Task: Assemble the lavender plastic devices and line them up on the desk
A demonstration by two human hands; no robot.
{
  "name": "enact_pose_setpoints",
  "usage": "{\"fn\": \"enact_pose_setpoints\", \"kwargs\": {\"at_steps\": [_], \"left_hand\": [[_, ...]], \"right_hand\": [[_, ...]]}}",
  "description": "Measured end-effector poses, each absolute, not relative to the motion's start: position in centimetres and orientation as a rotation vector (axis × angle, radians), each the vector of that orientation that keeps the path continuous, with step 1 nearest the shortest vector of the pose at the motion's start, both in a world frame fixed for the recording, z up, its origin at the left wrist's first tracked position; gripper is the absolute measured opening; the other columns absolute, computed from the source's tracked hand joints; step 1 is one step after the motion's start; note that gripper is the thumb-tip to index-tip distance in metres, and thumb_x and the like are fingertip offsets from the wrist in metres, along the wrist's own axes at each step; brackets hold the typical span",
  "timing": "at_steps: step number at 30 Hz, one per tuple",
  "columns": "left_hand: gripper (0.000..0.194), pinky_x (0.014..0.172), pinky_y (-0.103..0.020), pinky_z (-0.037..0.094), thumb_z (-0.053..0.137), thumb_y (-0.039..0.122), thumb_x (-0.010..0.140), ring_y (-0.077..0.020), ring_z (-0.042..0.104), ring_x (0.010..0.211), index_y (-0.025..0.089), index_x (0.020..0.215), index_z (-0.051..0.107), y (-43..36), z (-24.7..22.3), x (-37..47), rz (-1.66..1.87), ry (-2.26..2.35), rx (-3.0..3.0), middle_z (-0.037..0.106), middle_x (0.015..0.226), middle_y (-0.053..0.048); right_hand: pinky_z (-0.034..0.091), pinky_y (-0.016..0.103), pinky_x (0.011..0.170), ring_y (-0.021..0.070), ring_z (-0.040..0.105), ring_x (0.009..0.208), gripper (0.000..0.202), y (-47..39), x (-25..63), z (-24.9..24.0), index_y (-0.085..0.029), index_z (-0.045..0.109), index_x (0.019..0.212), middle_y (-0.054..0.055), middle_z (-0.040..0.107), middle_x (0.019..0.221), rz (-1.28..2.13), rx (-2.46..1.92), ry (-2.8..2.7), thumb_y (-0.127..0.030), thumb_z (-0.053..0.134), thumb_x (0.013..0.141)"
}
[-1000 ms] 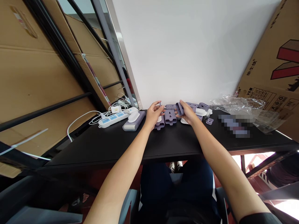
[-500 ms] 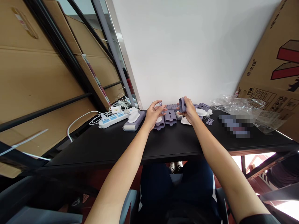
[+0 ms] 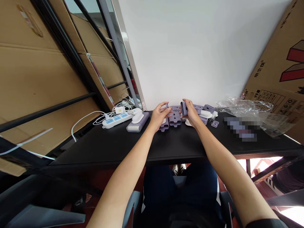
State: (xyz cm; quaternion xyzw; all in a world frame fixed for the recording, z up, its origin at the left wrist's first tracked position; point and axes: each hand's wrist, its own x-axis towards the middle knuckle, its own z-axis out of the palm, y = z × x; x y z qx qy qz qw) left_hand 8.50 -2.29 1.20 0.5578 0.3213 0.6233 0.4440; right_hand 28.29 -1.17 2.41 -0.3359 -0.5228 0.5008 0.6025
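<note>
My left hand point(image 3: 158, 118) pinches a small purple-grey piece point(image 3: 167, 106) between thumb and finger; its exact kind is too small to make out. My right hand point(image 3: 192, 114) grips a purple-grey plastic casing point(image 3: 183, 109), raised above the table with its hollow end facing left. Below and between the hands lies a similar casing with small holes point(image 3: 175, 119). Another casing point(image 3: 163, 127), partly hidden by my left hand, sits beside it. Several small purple-grey parts point(image 3: 175, 109) lie behind them.
A black table point(image 3: 114, 145) carries a white power strip point(image 3: 117, 119) with tangled cables and a purple block with a white top point(image 3: 139, 122) at left. White and purple parts point(image 3: 206, 114), small flat pieces point(image 3: 215, 123) and clear plastic wrap point(image 3: 247, 106) lie at right. A white board point(image 3: 190, 50) stands behind.
The view has shifted slightly, so the scene sits a little further right. Both hands keep their holds, with only small changes in finger position.
</note>
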Motion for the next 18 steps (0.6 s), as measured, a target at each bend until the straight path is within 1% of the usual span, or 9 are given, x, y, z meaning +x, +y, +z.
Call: {"fn": "enact_pose_setpoints", "kwargs": {"at_steps": [4,8,12,14,16,18], "left_hand": [[0.061,0.086,-0.036,0.065,0.085,0.040,0.078,-0.0218,0.077,0.099,0.021,0.131,0.062,-2.4,1.3,8.5,1.586,0.791,1.362,0.078,0.109,-0.008],[0.063,0.087,-0.036,0.064,0.087,0.040,0.076,-0.0225,0.078,0.099,0.020,0.130,0.063,-2.5,1.4,8.5,1.493,0.796,1.407,0.079,0.108,-0.009],[0.062,0.084,-0.033,0.063,0.086,0.041,0.077,-0.0194,0.077,0.095,0.022,0.130,0.062,-2.4,1.6,8.1,1.608,0.808,1.339,0.078,0.108,-0.008],[0.062,0.083,-0.033,0.063,0.085,0.042,0.077,-0.0190,0.077,0.095,0.023,0.131,0.061,-2.2,1.7,7.8,1.602,0.825,1.322,0.078,0.110,-0.008],[0.060,0.085,-0.033,0.062,0.083,0.045,0.080,-0.0201,0.076,0.098,0.023,0.132,0.062,-1.9,1.6,7.5,1.554,0.863,1.336,0.078,0.112,-0.009],[0.055,0.090,-0.036,0.060,0.075,0.050,0.087,-0.0218,0.075,0.105,0.024,0.133,0.062,-1.4,1.3,7.1,1.569,0.958,1.350,0.078,0.115,-0.010]], "right_hand": [[0.051,0.023,0.048,0.0155,0.065,0.073,0.049,-0.9,28.0,2.0,-0.033,0.053,0.127,0.000,0.064,0.094,1.111,-0.741,-1.213,-0.071,0.054,0.096],[0.048,0.021,0.048,0.0155,0.064,0.075,0.054,-0.7,27.9,1.7,-0.033,0.053,0.130,0.000,0.063,0.093,1.128,-0.788,-1.294,-0.071,0.060,0.092],[0.047,0.021,0.048,0.0157,0.064,0.075,0.057,-0.7,28.2,1.8,-0.034,0.051,0.130,-0.001,0.063,0.091,1.177,-0.790,-1.244,-0.062,0.073,0.085],[0.048,0.022,0.049,0.0161,0.065,0.076,0.061,-0.7,28.5,2.0,-0.034,0.051,0.130,-0.002,0.064,0.090,1.203,-0.756,-1.207,-0.057,0.078,0.081],[0.048,0.022,0.049,0.0162,0.065,0.075,0.062,-0.7,28.7,2.1,-0.033,0.052,0.129,-0.002,0.065,0.089,1.222,-0.737,-1.176,-0.053,0.081,0.078],[0.047,0.021,0.048,0.0158,0.065,0.073,0.061,-0.5,29.0,2.2,-0.033,0.053,0.127,-0.003,0.066,0.086,1.228,-0.733,-1.113,-0.050,0.082,0.077]]}}
